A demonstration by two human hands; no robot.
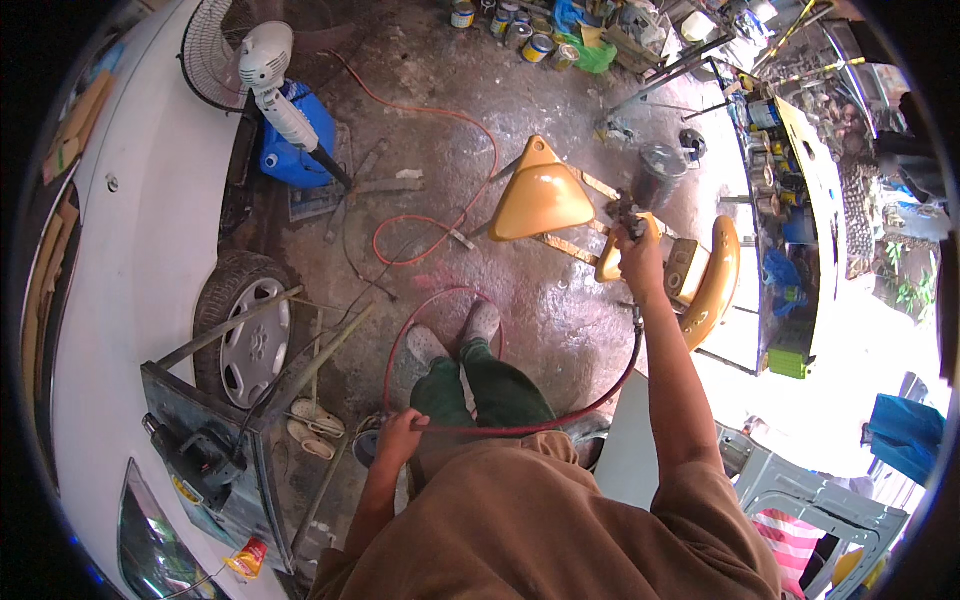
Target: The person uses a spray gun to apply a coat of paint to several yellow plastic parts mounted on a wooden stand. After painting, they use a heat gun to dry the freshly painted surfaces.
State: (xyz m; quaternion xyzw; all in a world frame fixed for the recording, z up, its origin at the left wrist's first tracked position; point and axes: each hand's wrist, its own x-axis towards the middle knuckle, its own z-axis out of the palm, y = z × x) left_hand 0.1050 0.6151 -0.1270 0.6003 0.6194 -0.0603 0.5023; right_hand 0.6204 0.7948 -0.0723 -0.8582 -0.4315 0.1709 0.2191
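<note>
We grip the hose with our left hand, fingers curled closed, and the spray gun with our right hand, fingers wrapped round it, near the yellow panels.

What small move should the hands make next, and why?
I'd probably ease the red hose slightly leftward with the left hand: it runs from there up toward the right hand, passing near the glossy yellow curved piece in this view, and might brush it.
</note>
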